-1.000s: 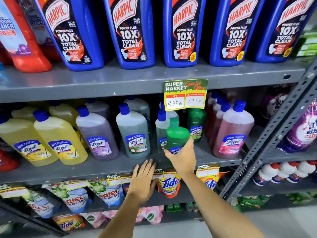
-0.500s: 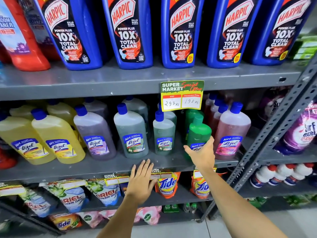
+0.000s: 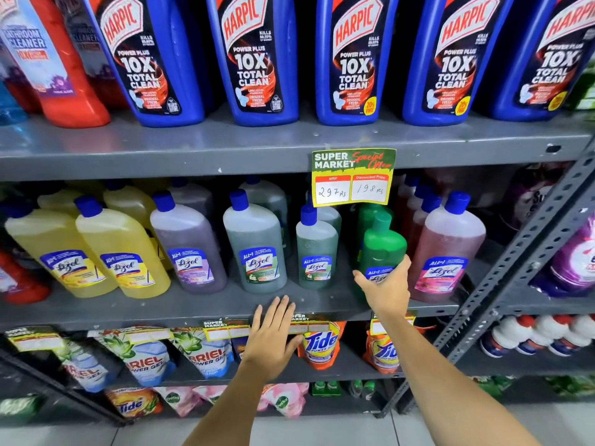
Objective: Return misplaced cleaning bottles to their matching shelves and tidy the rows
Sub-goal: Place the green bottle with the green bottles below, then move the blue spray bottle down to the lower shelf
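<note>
My right hand point(image 3: 386, 286) grips the lower part of a small green Lizol bottle point(image 3: 383, 244), which stands on the middle shelf point(image 3: 193, 304) in front of another green bottle point(image 3: 367, 217). It sits between a small grey-green Lizol bottle point(image 3: 316, 249) and a pink one point(image 3: 447, 249). My left hand point(image 3: 273, 333) rests flat, fingers apart, on the front edge of that shelf and holds nothing. To the left, the row runs through a large grey-green point(image 3: 256, 243), a purple point(image 3: 188, 243) and yellow Lizol bottles point(image 3: 119, 249).
Blue Harpic bottles point(image 3: 254, 59) line the top shelf, with a red bathroom cleaner point(image 3: 61, 66) at left. A price tag point(image 3: 354, 177) hangs from the top shelf edge. Tide point(image 3: 320, 344) and Ariel pouches point(image 3: 145, 362) fill the lower shelf. A perforated steel upright point(image 3: 528, 246) slants at right.
My right hand has carried the green bottle rightward, from in front of the small grey-green bottle to the spot beside the pink one. My left hand has stayed on the shelf edge.
</note>
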The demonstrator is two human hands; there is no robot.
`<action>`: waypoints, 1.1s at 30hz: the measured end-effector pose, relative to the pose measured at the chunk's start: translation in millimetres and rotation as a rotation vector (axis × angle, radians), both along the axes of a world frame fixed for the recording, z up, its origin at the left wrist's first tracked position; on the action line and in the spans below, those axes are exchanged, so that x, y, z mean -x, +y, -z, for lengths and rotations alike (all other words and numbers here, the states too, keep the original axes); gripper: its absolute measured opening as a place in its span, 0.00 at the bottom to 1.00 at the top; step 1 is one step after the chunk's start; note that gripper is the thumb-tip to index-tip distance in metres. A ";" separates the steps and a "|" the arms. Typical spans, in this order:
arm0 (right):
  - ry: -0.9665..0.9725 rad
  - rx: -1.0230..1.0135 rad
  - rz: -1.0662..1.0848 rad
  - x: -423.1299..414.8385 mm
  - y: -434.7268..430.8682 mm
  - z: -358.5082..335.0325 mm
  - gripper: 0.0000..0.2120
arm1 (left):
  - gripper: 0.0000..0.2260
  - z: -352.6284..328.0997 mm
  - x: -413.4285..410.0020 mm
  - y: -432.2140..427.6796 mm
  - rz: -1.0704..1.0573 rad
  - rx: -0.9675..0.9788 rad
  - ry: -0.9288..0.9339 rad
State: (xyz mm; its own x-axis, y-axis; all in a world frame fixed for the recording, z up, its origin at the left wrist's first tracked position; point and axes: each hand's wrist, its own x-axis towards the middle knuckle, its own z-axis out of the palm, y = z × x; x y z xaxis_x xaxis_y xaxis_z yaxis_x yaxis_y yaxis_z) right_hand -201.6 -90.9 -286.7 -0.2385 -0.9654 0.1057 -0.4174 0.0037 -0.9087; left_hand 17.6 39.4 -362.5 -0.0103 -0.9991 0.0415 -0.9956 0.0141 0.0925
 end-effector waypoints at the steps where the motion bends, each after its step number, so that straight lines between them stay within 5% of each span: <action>1: -0.013 -0.001 -0.002 -0.5 0.1 0.3 0.43 | 0.34 0.3 0.0 0.7 0.000 -0.001 -0.008; 10: -0.016 -0.071 0.019 -3.7 19.5 2.8 0.52 | 0.34 -6.6 -0.8 2.8 0.034 0.009 -0.137; 13: 0.053 0.191 0.030 -17.3 67.5 0.5 0.42 | 0.31 -17.5 -1.3 13.3 -0.017 0.114 -0.159; 16: 0.075 0.517 -0.250 -49.2 93.0 -31.6 0.29 | 0.30 -43.3 -12.7 24.2 -0.079 0.270 -0.079; 22: -0.012 1.045 -0.597 -145.5 109.0 -164.0 0.26 | 0.26 -126.3 -88.2 72.5 -0.187 0.551 0.021; 27: 0.052 1.167 -0.630 -229.2 135.3 -229.4 0.30 | 0.25 -189.3 -164.4 138.2 -0.302 0.718 0.000; 33: 0.086 1.124 -0.695 -322.0 163.7 -270.1 0.30 | 0.25 -226.2 -249.4 210.6 -0.400 0.691 -0.146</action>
State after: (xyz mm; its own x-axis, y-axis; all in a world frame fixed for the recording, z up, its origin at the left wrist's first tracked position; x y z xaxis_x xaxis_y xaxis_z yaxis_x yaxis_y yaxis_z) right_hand 120.4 72.8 -16.7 0.3144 -0.2600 0.9130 -0.0827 -0.9656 -0.2465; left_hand 267.0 250.0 -136.4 0.2888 -0.6772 0.6767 -0.9388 -0.3388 0.0616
